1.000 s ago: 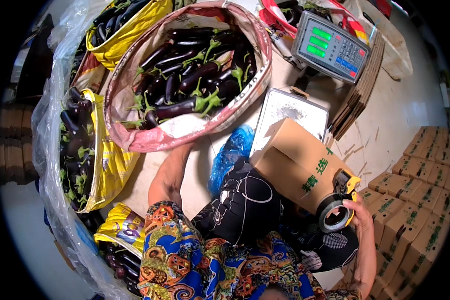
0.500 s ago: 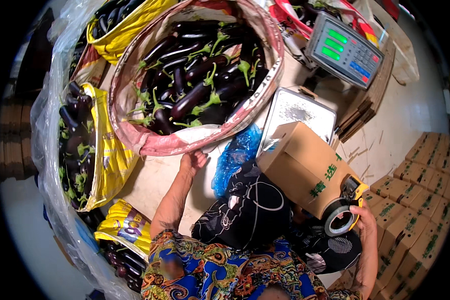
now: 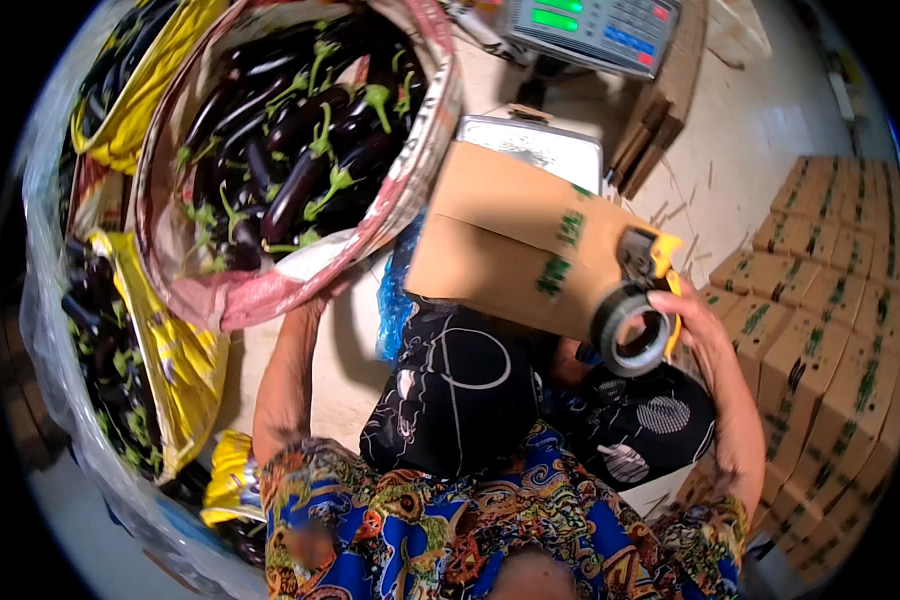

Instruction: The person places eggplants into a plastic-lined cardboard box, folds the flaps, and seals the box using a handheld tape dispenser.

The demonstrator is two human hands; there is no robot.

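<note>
My right hand grips a yellow tape dispenser with a wide roll of tape on it. The dispenser is against the right end of a brown cardboard box with green print. That box lies in front of my knees, overlapping the scale's metal platform. Low beside the rim of a big pink-and-white sack is my left hand, its fingers smeared and partly hidden. The sack is full of dark purple eggplants with green stems.
Behind the box stands the scale's display, lit green. Flattened cardboard leans beside it. Stacked boxes fill the right side. Yellow sacks of eggplants line the left, and a blue plastic bag lies by my knee.
The view has shifted, so the surroundings sit further left and higher. The box has turned, showing more of its top. My left hand has gone closer under the sack's rim; my right keeps the dispenser.
</note>
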